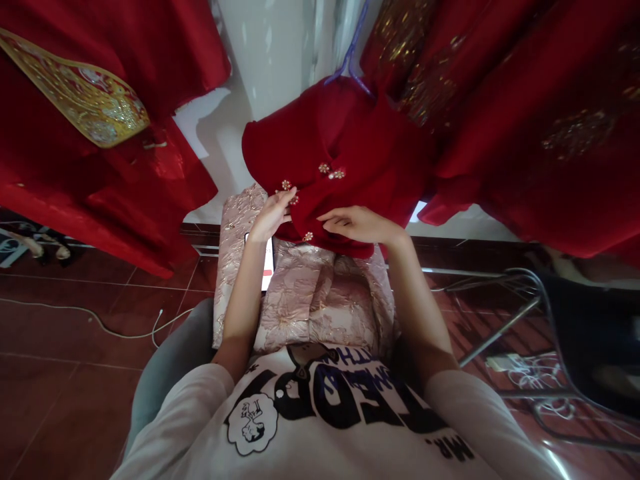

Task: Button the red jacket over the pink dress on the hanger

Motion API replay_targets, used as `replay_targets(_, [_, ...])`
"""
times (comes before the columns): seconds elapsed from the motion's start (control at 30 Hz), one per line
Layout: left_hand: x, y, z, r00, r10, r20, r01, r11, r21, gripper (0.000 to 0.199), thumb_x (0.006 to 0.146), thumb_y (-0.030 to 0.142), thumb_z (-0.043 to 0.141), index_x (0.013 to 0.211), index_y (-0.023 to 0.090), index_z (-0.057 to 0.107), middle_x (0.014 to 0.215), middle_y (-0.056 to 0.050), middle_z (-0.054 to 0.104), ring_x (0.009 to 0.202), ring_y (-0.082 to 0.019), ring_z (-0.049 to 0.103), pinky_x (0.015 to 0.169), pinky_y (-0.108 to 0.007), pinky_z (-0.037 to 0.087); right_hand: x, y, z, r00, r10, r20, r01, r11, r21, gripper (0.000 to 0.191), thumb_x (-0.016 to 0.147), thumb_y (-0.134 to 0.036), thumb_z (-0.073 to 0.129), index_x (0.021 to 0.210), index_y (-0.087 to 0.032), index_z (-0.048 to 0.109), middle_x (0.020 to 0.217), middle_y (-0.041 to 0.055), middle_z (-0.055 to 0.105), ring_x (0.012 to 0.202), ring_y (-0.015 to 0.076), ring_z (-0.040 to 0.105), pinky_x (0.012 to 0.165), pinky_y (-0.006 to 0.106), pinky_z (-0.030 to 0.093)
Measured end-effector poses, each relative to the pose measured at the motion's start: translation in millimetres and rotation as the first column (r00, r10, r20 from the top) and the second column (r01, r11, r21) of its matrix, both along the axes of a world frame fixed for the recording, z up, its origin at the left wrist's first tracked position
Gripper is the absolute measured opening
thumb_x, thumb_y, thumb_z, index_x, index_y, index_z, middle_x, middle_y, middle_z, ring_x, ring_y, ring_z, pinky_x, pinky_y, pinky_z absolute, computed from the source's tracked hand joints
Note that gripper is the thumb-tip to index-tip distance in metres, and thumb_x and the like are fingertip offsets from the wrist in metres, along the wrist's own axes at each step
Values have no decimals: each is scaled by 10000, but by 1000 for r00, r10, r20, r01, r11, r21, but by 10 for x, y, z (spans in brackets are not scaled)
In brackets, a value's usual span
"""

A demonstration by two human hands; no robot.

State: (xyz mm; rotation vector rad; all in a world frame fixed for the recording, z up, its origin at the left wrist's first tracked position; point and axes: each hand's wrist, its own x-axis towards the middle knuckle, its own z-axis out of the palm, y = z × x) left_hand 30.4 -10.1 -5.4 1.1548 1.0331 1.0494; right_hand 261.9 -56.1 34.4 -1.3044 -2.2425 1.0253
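A dark red velvety garment [360, 140] spreads in front of me, its lower part over my lap. Flower-shaped beaded buttons [324, 168] sit along its front opening. At its left side, my left hand [274, 212] is closed on the cloth right beside a pair of these buttons [294, 199]. My right hand [354, 223] rests over the lower part of the garment, fingers stretched to the left with the tips a little bent, nothing seen in them. Another flower button [308, 237] lies between the two hands. Beneath the garment, pink brocade cloth [295, 300] covers my lap.
A phone [268, 267] with a lit screen lies by my left forearm. Red embroidered garments [100, 100] hang on both sides. A purple hanger [350, 63] is at the garment's top. A black chair [595, 333] stands right, near bundled cables [535, 373]. A cord [105, 327] crosses the tiles.
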Motion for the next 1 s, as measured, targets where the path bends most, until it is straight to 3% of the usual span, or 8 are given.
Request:
replay_targets(0.27, [8, 4, 4, 996, 68, -54, -67, 998, 9, 277, 1081, 184, 432, 1225, 142, 665, 1230, -113, 734, 1063, -182, 727, 805, -229, 608, -3, -9, 11, 1000, -8, 13, 8, 1000, -7, 406, 950, -320, 627, 1314, -195, 757, 1185, 96, 793, 1079, 224, 758, 991, 375, 615])
replay_targets(0.37, [1, -13, 56, 992, 21, -128, -20, 1000, 11, 362, 1111, 399, 447, 1264, 155, 666, 1129, -123, 750, 1072, -222, 733, 837, -264, 612, 6, -8, 13, 1000, -2, 17, 2, 1000, -4, 405, 956, -322, 618, 1314, -190, 752, 1177, 90, 795, 1075, 216, 759, 991, 364, 612])
replay_targets(0.5, [-19, -55, 163, 963, -153, -223, 156, 988, -3, 709, 968, 788, 492, 1275, 179, 685, 946, -122, 751, 991, -286, 753, 846, -324, 616, 20, 6, 12, 1000, -11, 22, 11, 1000, 3, 370, 947, -326, 624, 1257, -187, 772, 1139, 80, 804, 1027, 211, 766, 968, 356, 616])
replay_targets(0.67, [165, -156, 310, 953, -97, -287, 176, 948, 265, 573, 1075, 631, 391, 1282, 179, 677, 1114, -129, 730, 1114, -282, 715, 904, -335, 612, 81, 11, 51, 997, 5, 79, -7, 1000, 15, 331, 945, -369, 625, 1145, -183, 812, 1126, 77, 808, 1016, 233, 765, 985, 388, 606])
replay_targets(0.77, [318, -126, 439, 903, 140, -407, 143, 795, 590, 380, 1084, 443, 481, 1351, 212, 622, 1416, -131, 616, 1401, -318, 543, 1130, -461, 516, 140, -1, 90, 990, 68, 125, -63, 997, -42, 352, 951, -391, 615, 1167, -189, 808, 1177, 74, 799, 1057, 242, 758, 1024, 410, 593])
replay_targets(0.83, [375, -51, 547, 791, 289, -539, 250, 652, 716, 363, 1039, 361, 553, 1375, 233, 605, 1550, -127, 521, 1530, -355, 380, 1259, -590, 352, 170, -10, 111, 987, 86, 133, -74, 993, -89, 389, 954, -381, 612, 1243, -181, 779, 1208, 84, 790, 1071, 240, 755, 1035, 416, 591])
replay_targets(0.9, [396, 46, 665, 650, 389, -653, 417, 537, 734, 402, 992, 315, 586, 1389, 258, 603, 1609, -114, 469, 1581, -371, 285, 1312, -670, 181, 186, -14, 123, 989, 79, 125, -65, 992, -110, 432, 963, -384, 608, 1317, -173, 738, 1241, 98, 777, 1085, 235, 750, 1046, 417, 589])
replay_targets(1.0, [397, 182, 837, 482, 458, -747, 620, 424, 660, 413, 958, 295, 591, 1369, 280, 631, 1558, -101, 527, 1560, -362, 335, 1330, -682, 72, 196, -8, 119, 992, 67, 108, -53, 991, -119, 466, 972, -380, 601, 1367, -153, 700, 1256, 121, 767, 1093, 237, 746, 1045, 421, 594])
